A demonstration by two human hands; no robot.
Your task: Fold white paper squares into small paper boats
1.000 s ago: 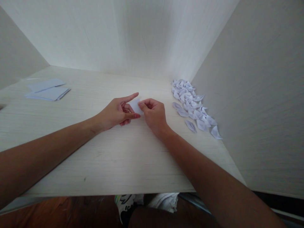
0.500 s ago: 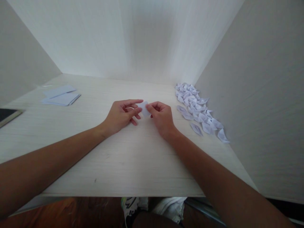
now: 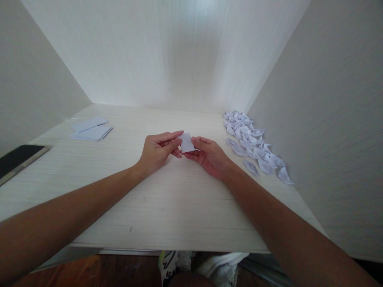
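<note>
A small, squarish piece of folded white paper (image 3: 187, 143) is held between my two hands above the middle of the desk. My left hand (image 3: 163, 148) pinches its left edge between thumb and fingers. On the other side my right hand (image 3: 208, 154) has its thumb at the right edge and its fingers behind and below the paper. To the right lies a heap of folded paper boats (image 3: 247, 135), and one paper boat (image 3: 251, 168) sits a little apart, nearest my right forearm.
At the back left of the desk (image 3: 143, 207) lie flat white paper sheets (image 3: 91, 132) in a loose stack. A dark-screened phone (image 3: 22, 157) is at the left edge. Pale walls enclose the desk at the back (image 3: 134, 56) and on both sides.
The paper has turned and shows more of its flat face. My right fingers have moved under it, and my left fingers have drawn closer together. The view has shifted slightly left.
</note>
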